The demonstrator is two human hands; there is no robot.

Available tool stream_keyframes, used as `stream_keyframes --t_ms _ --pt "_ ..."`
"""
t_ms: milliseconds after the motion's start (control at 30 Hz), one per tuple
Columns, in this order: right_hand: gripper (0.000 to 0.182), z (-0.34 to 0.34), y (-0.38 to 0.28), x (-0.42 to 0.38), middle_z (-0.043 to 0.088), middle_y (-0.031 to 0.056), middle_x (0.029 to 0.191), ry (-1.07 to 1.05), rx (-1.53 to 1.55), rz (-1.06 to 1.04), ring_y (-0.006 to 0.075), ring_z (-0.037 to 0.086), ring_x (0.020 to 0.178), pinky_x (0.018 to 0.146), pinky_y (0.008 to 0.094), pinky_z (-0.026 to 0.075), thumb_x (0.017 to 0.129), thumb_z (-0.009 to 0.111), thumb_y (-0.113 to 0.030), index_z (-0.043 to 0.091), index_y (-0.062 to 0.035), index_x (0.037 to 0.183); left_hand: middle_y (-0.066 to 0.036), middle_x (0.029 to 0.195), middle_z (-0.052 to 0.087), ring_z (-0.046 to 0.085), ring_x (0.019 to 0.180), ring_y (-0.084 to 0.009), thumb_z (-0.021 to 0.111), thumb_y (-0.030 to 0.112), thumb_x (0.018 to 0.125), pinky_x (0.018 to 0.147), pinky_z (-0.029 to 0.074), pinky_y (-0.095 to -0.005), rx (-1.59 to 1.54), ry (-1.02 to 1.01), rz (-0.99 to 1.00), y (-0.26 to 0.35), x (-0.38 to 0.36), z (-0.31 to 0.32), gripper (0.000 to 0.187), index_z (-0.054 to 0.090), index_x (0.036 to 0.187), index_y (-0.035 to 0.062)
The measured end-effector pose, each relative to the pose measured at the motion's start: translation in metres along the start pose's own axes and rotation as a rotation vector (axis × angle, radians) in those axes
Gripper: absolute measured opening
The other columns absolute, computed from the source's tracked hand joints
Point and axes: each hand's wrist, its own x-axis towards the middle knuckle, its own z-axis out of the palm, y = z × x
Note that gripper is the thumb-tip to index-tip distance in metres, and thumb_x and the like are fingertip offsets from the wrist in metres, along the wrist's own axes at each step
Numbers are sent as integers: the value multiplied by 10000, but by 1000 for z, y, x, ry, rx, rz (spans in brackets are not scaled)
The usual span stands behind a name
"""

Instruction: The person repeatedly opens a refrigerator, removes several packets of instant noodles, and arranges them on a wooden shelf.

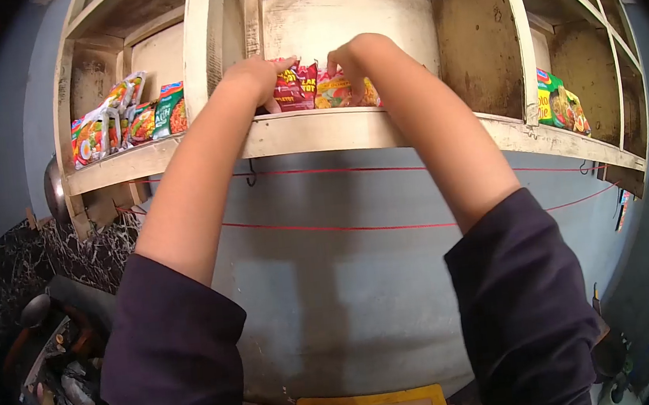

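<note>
In the head view, both my arms reach up into the middle compartment of a wooden shelf (325, 130). My left hand (254, 80) grips the left side of the dark red instant noodle packets (294, 92), its index finger along their top and its thumb low at their front. Just right of these stands a yellow noodle packet (333, 92). My right hand (361, 58) curves down over that yellow packet, fingers bent around its upper right part. The fingertips of this hand are partly hidden behind the packets and the wrist.
Several noodle packets (110, 125) lean in the left compartment, and green and yellow ones (561, 102) stand in the right. Red cords (321, 171) and a hook (251, 174) hang below the shelf. A yellow board-like object (375, 404), a ladle (36, 311) and a black bag (85, 397) are lower down.
</note>
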Motion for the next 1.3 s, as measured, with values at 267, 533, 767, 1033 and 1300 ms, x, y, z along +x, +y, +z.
stream_keyframes --t_ms 267,533,767,1033,1300 --pt "311 4 -1 -11 603 56 1024 481 75 274 202 581 920 785 333 454 708 644 -224 620 -205 1017 -100 1252 391 377 1148 -292 735 383 562 931 363 -381 32 189 145 10 -14 -5 836 324 1289 335" --pt "320 -7 -13 -33 600 33 1030 156 268 268 194 588 886 727 327 484 686 665 -142 626 -182 1000 -43 1280 357 314 1185 -239 599 450 659 954 332 -373 260 -43 211 36 -2 -15 562 503 1168 230" --pt "308 1 -2 -41 592 10 1042 -55 140 315 154 595 864 727 348 499 715 656 -228 610 -217 1019 -144 1286 314 286 1201 -332 672 327 613 993 277 -379 33 -6 273 19 -2 -11 692 411 1249 246" --pt "341 -2 -14 -17 519 82 1142 27 486 80 216 498 1027 784 299 475 720 572 -35 565 -69 1059 -164 1086 483 462 1027 -324 739 220 524 826 391 -395 -125 129 133 2 -25 -27 580 460 1013 82" --pt "398 -9 -28 -1 519 36 1145 50 333 -35 171 487 1045 773 292 479 690 545 -5 550 -110 1073 -101 731 615 595 742 -207 688 163 646 692 464 -316 -416 -12 193 -5 -17 3 202 619 798 50"
